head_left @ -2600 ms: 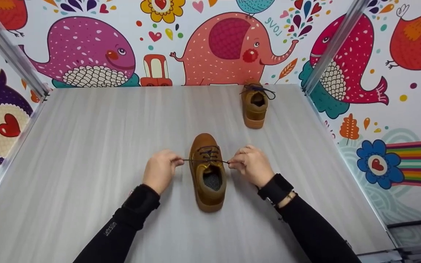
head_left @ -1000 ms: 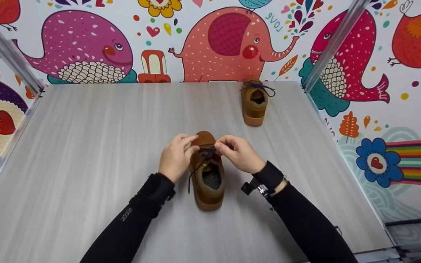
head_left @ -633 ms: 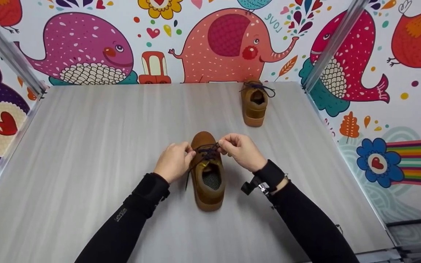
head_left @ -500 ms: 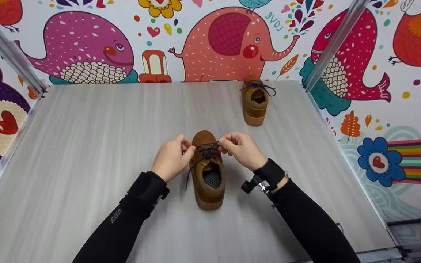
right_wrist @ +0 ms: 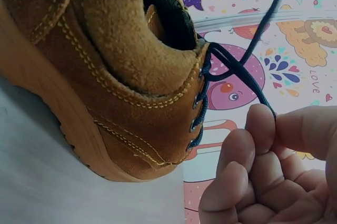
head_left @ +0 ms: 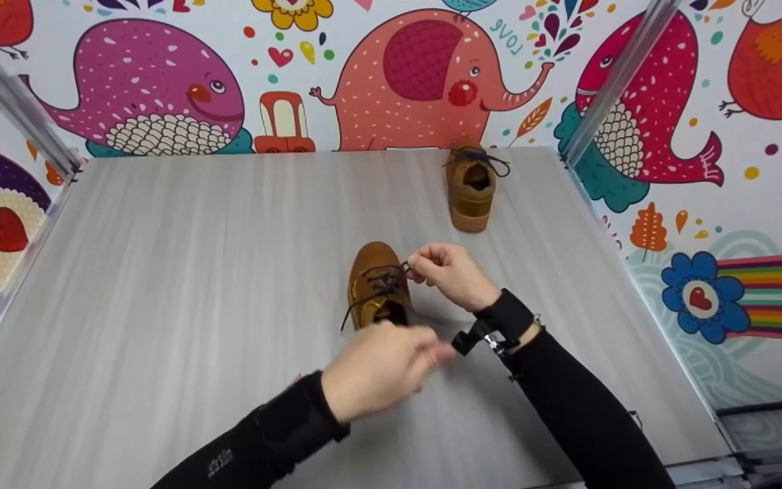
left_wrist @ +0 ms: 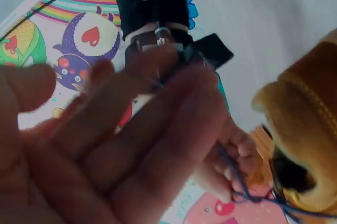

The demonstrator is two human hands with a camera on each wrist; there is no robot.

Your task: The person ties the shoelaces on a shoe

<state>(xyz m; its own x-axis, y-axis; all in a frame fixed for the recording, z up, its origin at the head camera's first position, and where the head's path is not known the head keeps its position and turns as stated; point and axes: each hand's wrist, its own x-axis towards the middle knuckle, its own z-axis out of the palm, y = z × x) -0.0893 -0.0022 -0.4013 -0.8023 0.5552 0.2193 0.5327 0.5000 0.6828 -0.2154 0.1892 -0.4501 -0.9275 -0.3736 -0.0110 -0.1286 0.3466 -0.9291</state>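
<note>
"Two shoes on my head feed, both brown and upright on the tabletop (head_left: 194, 272). Which one is being handled?"

"The near shoe (head_left: 372, 258), toe toward the printed wall (head_left: 404, 88). From my seat I can see the right hand (head_left: 452, 275) just beside its toe end, on the right."

"And those fingers?"

"Grasping. My right wrist camera has thumb and forefinger pinching a dark blue lace (right_wrist: 237, 67), drawn out from the top of the lacing; the remaining fingers are bent toward the palm. One free end of that lace trails over the shoe's left side."

"What about the left hand (head_left: 387, 363)? It's smeared on my screen."

"Mine too. It's in front of the heel, so I lose the back of the shoe behind it. On the left wrist camera its fingers look released, loosely bent and spread from the thumb, with nothing between them. I can't tell from here whether it touches the shoe."

"Where's the other one?"

"The far shoe (head_left: 471, 197) stands well apart, near the back wall and further right, its own dark lace sticking out to one side. Black sleeves (head_left: 588, 407) cover both forearms."
</note>
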